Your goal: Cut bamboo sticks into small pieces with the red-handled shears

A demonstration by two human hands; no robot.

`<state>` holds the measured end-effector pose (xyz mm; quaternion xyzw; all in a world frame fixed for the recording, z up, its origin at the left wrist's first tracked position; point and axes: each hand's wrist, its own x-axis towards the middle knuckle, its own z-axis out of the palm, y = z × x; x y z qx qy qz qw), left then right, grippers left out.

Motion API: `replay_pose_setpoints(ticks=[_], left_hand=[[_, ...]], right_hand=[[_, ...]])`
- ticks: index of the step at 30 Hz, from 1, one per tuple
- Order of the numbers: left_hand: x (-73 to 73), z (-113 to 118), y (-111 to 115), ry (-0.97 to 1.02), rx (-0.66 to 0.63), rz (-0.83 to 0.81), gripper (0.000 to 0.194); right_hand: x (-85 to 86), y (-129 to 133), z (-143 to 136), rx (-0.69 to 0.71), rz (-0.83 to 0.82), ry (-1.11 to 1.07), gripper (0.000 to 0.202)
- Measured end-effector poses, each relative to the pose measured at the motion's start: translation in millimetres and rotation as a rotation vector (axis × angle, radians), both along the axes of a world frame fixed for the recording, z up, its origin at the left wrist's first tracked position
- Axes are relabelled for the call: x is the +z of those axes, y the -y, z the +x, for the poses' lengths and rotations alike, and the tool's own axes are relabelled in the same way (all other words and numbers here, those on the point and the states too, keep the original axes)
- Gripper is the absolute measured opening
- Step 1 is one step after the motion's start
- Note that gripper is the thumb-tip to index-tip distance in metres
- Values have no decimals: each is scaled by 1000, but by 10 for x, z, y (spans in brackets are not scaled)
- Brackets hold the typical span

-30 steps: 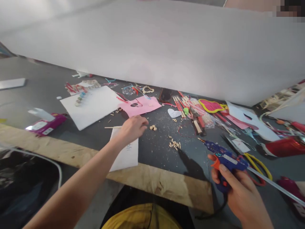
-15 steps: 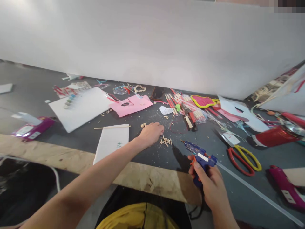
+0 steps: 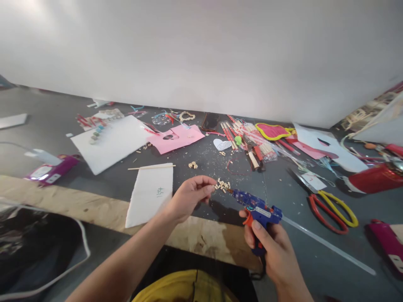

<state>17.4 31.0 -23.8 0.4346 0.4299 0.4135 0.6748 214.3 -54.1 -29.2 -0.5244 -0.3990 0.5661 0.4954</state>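
Observation:
My left hand (image 3: 193, 195) is pinched, with a small pale piece at its fingertips beside the loose wooden pieces (image 3: 223, 185) on the dark table. My right hand (image 3: 270, 245) is wrapped round the handle of a blue glue gun (image 3: 256, 206), fingers at its orange trigger. The gun's nozzle points left, close to my left fingertips. A long clear glue stick (image 3: 327, 243) sticks out of its back. Beyond my left hand lies a small cluster of pale pieces (image 3: 193, 165). A torn white card (image 3: 149, 195) with a thin stick across its top lies to the left.
Scissors (image 3: 330, 209) with red and yellow handles lie at the right, near a red can (image 3: 374, 177). Pink paper (image 3: 176, 139), a white board (image 3: 113, 142) and packed sticks (image 3: 262, 147) lie farther back. A purple device (image 3: 52, 170) sits at left.
My left hand has drawn back toward me from the table, its fingers now pinched near the nozzle. The glue gun has moved left toward it. The view has shifted slightly.

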Motion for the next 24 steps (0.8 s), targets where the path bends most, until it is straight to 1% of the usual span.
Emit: replay_pose_setpoints(ticks=[3, 6, 10, 15, 19, 24], left_hand=[[-29, 6, 23, 183, 21, -107, 20], [-45, 3, 9, 255, 15, -134, 20], [-75, 2, 2, 258, -14, -141, 21], [-107, 1, 16, 239, -45, -148, 23], [-119, 1, 32, 221, -35, -112, 23], [-123, 2, 40, 217, -13, -102, 23]], right_hand=[[-21, -2, -30, 31, 4, -33, 27], [-25, -4, -41, 44, 13, -5, 29], [-16, 3, -66, 82, 23, 53, 32], [20, 13, -119, 31, 21, 111, 32], [54, 12, -141, 68, 13, 120, 32], [82, 19, -197, -6, 3, 132, 30]])
